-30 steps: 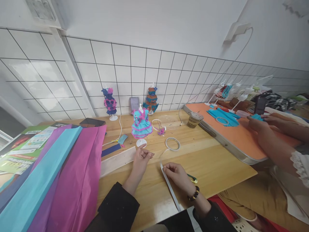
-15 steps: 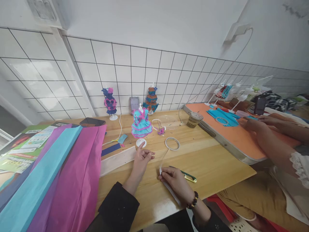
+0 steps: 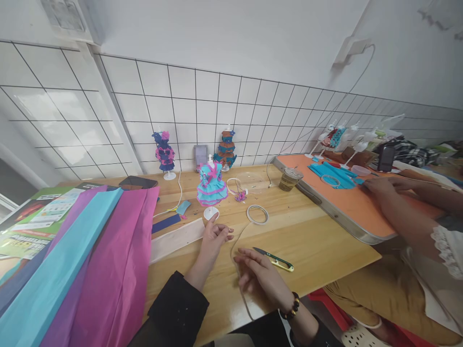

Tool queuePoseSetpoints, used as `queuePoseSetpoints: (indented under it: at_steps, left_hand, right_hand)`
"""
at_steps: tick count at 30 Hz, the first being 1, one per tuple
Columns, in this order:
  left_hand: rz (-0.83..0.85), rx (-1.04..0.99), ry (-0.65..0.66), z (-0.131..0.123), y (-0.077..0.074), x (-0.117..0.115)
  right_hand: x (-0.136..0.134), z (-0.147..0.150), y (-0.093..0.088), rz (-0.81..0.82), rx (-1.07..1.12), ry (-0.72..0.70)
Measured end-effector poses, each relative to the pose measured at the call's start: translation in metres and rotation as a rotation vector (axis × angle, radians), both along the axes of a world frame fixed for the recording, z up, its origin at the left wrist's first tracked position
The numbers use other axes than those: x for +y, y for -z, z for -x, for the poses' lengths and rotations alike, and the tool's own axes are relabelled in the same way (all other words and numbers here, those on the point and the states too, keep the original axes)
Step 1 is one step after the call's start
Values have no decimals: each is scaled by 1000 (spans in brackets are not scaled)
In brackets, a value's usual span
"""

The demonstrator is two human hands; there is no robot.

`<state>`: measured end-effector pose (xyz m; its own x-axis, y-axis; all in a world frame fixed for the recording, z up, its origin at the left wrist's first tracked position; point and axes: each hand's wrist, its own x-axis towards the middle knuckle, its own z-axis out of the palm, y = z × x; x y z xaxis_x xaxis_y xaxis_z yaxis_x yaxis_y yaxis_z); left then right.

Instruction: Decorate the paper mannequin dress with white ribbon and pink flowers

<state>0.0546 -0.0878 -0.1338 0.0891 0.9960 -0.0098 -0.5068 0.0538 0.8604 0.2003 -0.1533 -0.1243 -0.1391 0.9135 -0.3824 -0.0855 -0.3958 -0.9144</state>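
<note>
My left hand (image 3: 214, 239) rests on the wooden table (image 3: 311, 241) with the index finger raised and the other fingers curled into a pinch; what they hold is too small to make out. A thin clear strip (image 3: 241, 294) runs from the tape roll (image 3: 257, 214) past those fingertips and under my right hand (image 3: 255, 272) to the table's front edge. My right hand lies on the strip with its fingers loosely stretched out. Green-handled thread snips (image 3: 277, 260) lie on the table just right of it.
Pink, blue and purple paper sheets (image 3: 90, 260) cover the left side, beside a white flat slat (image 3: 173, 239). Small paper dresses on stands (image 3: 211, 185) stand near the tiled wall. At right, another person's hands (image 3: 379, 185) work on an orange board (image 3: 347, 207), next to a drink cup (image 3: 289, 178).
My right hand has let go of the strip and opened, sliding slightly toward me. The snips, earlier hidden partly under that hand, now lie in full view. My left hand has barely moved.
</note>
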Motion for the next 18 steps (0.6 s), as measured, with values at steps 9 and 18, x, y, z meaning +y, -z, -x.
queuePoseSetpoints:
  at_steps: [9,18]
  left_hand:
    - [-7,4,39,-1,-2,-2]
    - [-22,9,64,-2,-4,-2]
  right_hand:
    - [8,-5,-1,-359,-278,86]
    - [30,7,-22,-554,-454,72]
